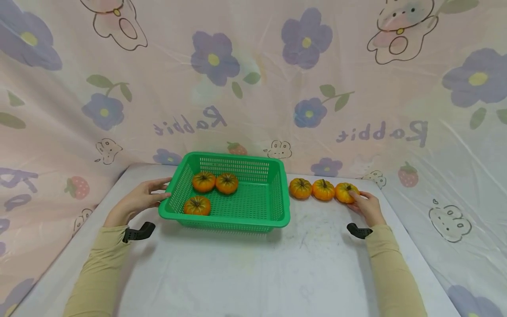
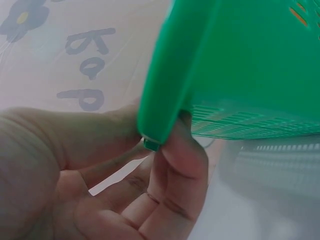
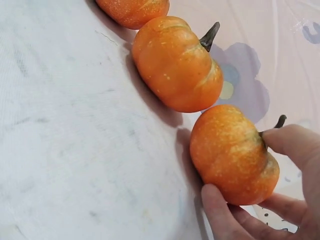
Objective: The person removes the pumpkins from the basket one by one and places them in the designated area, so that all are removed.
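Note:
My left hand [image 1: 139, 199] grips the left rim of a green plastic basket [image 1: 233, 222]. In the left wrist view, its thumb and curled fingers pinch the basket's rim [image 2: 165, 85] from both sides. My right hand [image 1: 369, 207] holds a small orange pumpkin [image 3: 232, 155], the rightmost in a row of 3. On the right wrist view, the thumb presses near its dark stem while the fingers curl round its lower side. Left of it sit a middle pumpkin [image 1: 323, 189] and another pumpkin [image 1: 300, 188], close together on the white table.
Inside the basket lie 3 more pumpkins: one at the back left [image 1: 203, 182], one beside it [image 1: 227, 183], and one at the front left [image 1: 197, 205]. A printed rabbit-and-flower curtain [image 1: 261, 88] hangs behind the white table [image 1: 237, 273] and along its sides.

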Tool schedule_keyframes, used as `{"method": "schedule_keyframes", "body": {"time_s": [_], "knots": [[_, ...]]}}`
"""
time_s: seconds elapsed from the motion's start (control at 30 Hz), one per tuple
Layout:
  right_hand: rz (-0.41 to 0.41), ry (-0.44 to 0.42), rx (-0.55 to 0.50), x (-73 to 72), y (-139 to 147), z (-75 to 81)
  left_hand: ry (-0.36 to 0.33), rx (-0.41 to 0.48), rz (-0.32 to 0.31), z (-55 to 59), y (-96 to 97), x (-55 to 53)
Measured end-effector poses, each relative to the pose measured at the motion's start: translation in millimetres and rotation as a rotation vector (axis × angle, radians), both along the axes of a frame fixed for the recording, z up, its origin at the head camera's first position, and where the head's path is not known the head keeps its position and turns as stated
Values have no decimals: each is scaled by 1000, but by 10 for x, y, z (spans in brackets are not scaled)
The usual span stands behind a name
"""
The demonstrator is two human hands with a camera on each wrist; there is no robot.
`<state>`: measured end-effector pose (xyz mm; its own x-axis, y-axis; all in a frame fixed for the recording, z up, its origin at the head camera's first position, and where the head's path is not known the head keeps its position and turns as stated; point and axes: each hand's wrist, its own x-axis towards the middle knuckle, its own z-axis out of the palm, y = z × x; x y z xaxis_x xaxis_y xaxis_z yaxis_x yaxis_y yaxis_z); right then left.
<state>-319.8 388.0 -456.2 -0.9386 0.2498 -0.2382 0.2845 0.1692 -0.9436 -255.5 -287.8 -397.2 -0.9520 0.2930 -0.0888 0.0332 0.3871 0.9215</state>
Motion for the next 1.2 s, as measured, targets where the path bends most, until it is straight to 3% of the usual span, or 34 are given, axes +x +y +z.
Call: {"method": "schedule_keyframes", "body": {"time_s": [0.47, 0.67, 0.97, 1.2], "knots": [[37, 38, -32, 160, 23, -1, -12, 27, -7, -44, 0, -8], [-12, 30, 24, 212, 47, 16, -2, 31, 28, -34, 17, 18], [-20, 70, 115, 299, 85, 72, 20, 37, 69, -22, 49, 45], [61, 194, 89, 463, -92, 301, 8, 49, 103, -59, 69, 82]]}}
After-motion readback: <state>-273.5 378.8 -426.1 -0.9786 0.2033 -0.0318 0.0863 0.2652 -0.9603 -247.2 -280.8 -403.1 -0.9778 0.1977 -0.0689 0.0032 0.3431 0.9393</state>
